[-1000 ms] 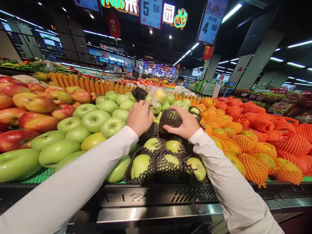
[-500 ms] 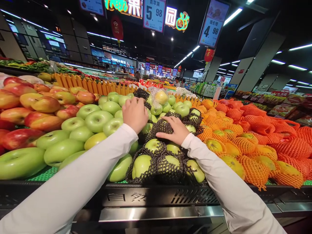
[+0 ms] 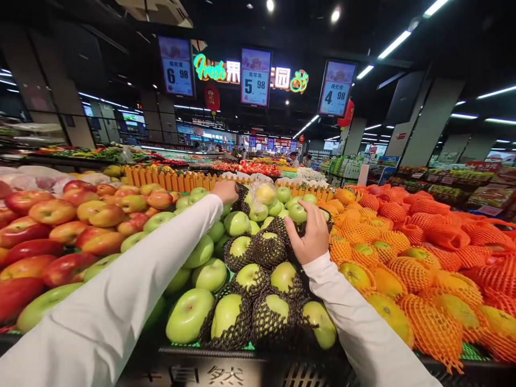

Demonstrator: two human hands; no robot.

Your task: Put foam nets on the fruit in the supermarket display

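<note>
My left hand (image 3: 224, 191) reaches to the back of the green apples, beside an apple in black foam netting (image 3: 241, 200). Its fingers bend down out of sight, so its grip is hidden. My right hand (image 3: 312, 231) is over the right edge of the netted apples, thumb and fingers apart, near dark netting; any contact below the palm is hidden. Between my arms sit several netted green apples (image 3: 278, 309) in rows. Bare green apples (image 3: 189, 316) lie to their left. A clear plastic bag (image 3: 258, 191) with a pale yellow fruit rests on the apples at the back.
Red-yellow apples (image 3: 52, 212) fill the left side. Oranges in orange netting (image 3: 431, 328) and fruit in red netting (image 3: 451, 239) lie to the right. A black crate edge (image 3: 258, 371) runs along the front, and a low orange picket fence (image 3: 169, 180) stands behind.
The view has tilted up and come closer to the fruit. My right hand has moved right, uncovering the netted apple it lay over. My left hand has reached farther back.
</note>
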